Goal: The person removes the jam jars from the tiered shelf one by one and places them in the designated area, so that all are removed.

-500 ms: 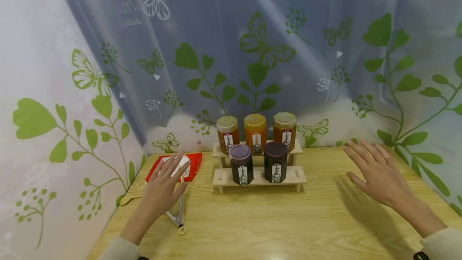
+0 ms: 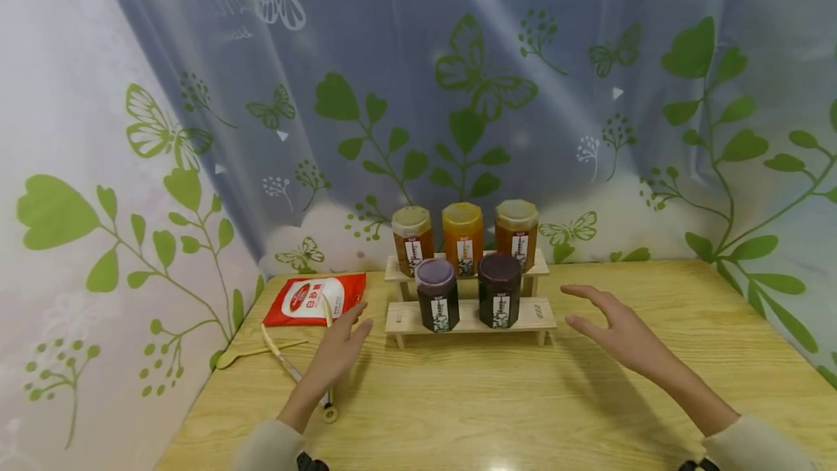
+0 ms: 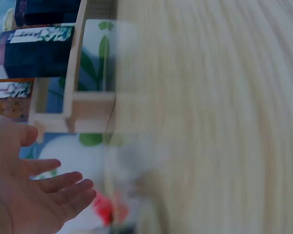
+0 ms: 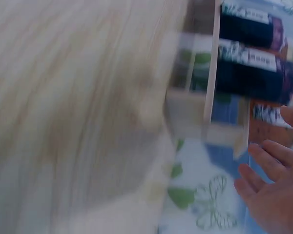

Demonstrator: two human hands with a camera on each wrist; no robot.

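Nearest to you, your left hand [image 2: 340,355] hovers low over the pale wooden desk [image 2: 497,398], its grip loose with fingers straight and nothing in it; under it lie slim metal tongs with a ring end [image 2: 325,405], and just to its left a pale wooden spoon [image 2: 251,353]; your right hand [image 2: 617,336] floats over the desk on the other side, its grip likewise spread and holding nothing, fingers pointing toward the rack; between the two hands, a little farther off, stands the small two-step wooden rack [image 2: 469,317]; neither hand touches it, though both are near its ends; on its lower step sit two dark purple jars with white labels [image 2: 467,295], side by side and upright; on the upper step behind them stand three amber and orange jars with pale lids [image 2: 464,236], also upright in a row; left of the rack, beyond your left hand, a flat red and white packet [image 2: 315,299] lies on the desk near the corner; farthest back hangs the translucent curtain printed with green leaves and butterflies [image 2: 458,93]; both wrist views are blurred, yet each shows an open palm beside the rack.
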